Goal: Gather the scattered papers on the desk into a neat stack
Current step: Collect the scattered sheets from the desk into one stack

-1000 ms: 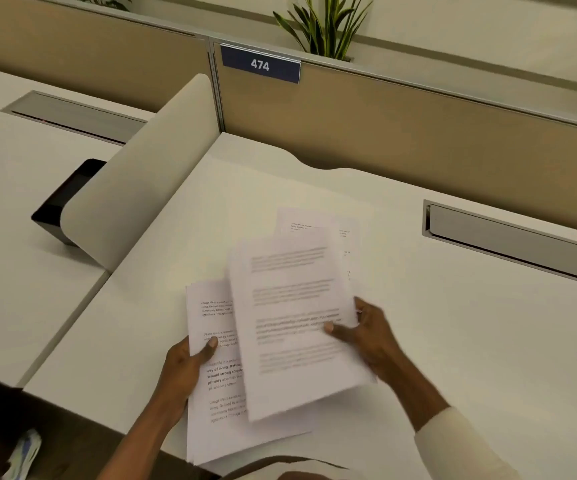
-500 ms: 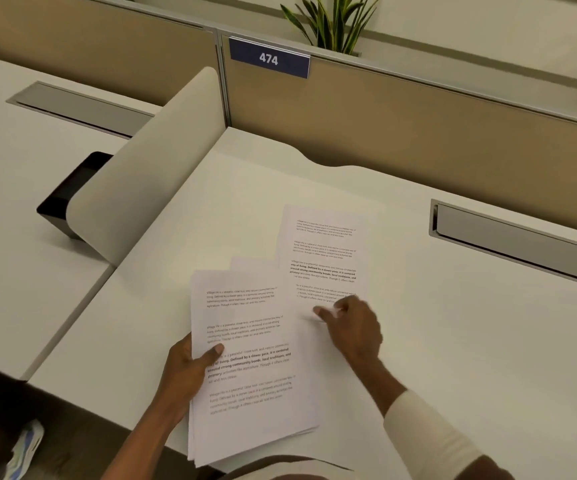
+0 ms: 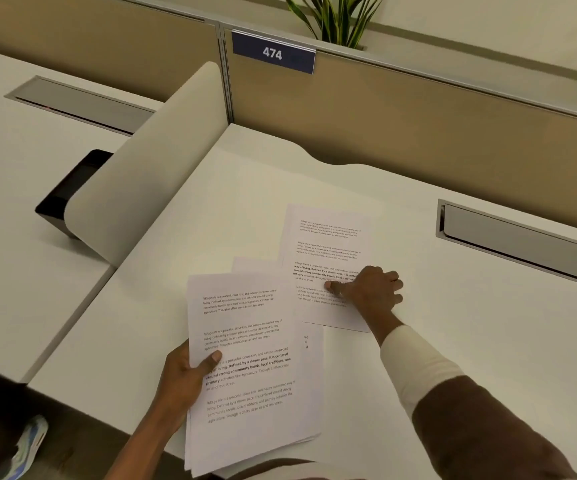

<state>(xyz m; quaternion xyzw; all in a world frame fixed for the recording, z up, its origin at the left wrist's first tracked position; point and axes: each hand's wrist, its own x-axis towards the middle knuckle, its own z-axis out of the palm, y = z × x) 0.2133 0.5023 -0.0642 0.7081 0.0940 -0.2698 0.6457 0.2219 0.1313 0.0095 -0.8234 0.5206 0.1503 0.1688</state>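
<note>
A rough stack of printed papers (image 3: 249, 368) lies at the near edge of the white desk (image 3: 470, 358), its lower end hanging over the edge. My left hand (image 3: 184, 375) grips the stack's left side, thumb on top. One loose printed sheet (image 3: 328, 244) lies flat just beyond and to the right, its lower left corner overlapping the stack. My right hand (image 3: 370, 289) rests on the lower part of that sheet, fingertips pressing down on it. The sheets in the stack are slightly fanned at the bottom.
A curved beige divider (image 3: 148, 174) stands to the left, with a black device (image 3: 72, 188) behind it on the neighbouring desk. A metal cable slot (image 3: 522, 237) is set in the desk at right. A tan partition (image 3: 418, 133) with a "474" sign (image 3: 273, 53) closes the back.
My right hand laid the sheets it held onto the stack, then moved up and right onto the loose sheet. My left hand kept its grip on the stack.
</note>
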